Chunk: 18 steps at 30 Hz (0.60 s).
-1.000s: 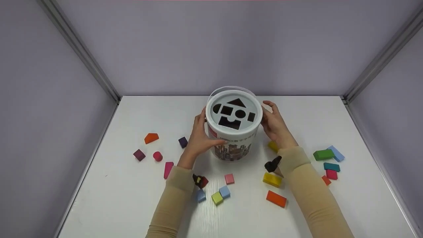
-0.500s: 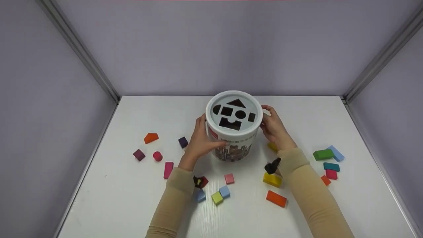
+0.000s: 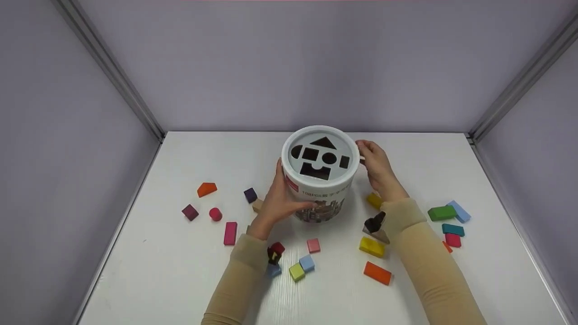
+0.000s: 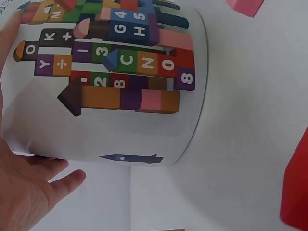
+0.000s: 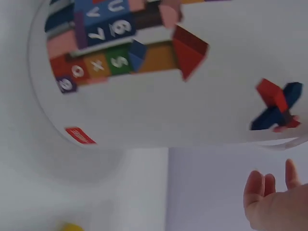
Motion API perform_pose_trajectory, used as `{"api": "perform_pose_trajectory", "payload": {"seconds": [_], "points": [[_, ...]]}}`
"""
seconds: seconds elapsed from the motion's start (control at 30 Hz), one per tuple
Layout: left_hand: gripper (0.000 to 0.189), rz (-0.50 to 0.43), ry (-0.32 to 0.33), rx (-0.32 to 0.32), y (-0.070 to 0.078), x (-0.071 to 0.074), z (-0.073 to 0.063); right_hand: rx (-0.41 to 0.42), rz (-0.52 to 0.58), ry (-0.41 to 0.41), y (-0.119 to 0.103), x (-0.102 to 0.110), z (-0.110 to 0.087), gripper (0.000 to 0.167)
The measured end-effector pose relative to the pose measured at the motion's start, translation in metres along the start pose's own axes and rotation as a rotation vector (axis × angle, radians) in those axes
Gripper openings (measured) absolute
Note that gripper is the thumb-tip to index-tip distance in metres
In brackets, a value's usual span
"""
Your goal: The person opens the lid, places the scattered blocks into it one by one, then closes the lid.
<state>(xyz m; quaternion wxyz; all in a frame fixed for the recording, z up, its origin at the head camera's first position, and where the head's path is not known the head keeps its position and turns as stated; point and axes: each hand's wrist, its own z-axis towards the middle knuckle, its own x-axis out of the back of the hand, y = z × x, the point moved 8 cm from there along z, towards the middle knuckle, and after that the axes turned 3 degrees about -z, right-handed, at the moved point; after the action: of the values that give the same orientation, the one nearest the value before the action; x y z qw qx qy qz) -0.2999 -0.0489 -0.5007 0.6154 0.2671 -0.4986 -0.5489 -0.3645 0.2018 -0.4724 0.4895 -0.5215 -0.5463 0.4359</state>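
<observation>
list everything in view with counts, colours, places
bucket: 1, white, centre
lid: 1, pale, on bucket
left blocks: 6 visible, orange, maroon, dark purple, crimson, magenta, tan, left
front blocks: 5, dark red, blue, pink, light blue, lime, front
mid-right blocks: 4, two yellow, tan, orange, near right wrist
far-right blocks: 5, green, light blue, teal, crimson, orange, right
table: 1, white, beneath
walls: 3, greyish, around
wrist cameras: 2, black, wrists
sleeves: 2, tan, forearms
left hand: 1, on bucket
right hand: 1, by bucket
</observation>
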Motion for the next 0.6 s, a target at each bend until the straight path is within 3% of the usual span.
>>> {"api": "perform_pose_trajectory", "payload": {"seconds": [0.23, 0.37, 0.6], "points": [[0.128, -0.049, -0.013, -0.043, 0.042, 0.006, -0.006, 0.125, -0.269, -0.088, -0.039, -0.009, -0.002, 0.052], [0.128, -0.055, -0.008, -0.052, 0.040, 0.005, -0.005, 0.160, -0.417, -0.133, -0.054, -0.015, -0.001, 0.054], [0.133, -0.016, 0.000, -0.037, 0.003, -0.004, 0.000, 0.133, -0.573, -0.239, -0.068, -0.024, 0.002, 0.057]]}}
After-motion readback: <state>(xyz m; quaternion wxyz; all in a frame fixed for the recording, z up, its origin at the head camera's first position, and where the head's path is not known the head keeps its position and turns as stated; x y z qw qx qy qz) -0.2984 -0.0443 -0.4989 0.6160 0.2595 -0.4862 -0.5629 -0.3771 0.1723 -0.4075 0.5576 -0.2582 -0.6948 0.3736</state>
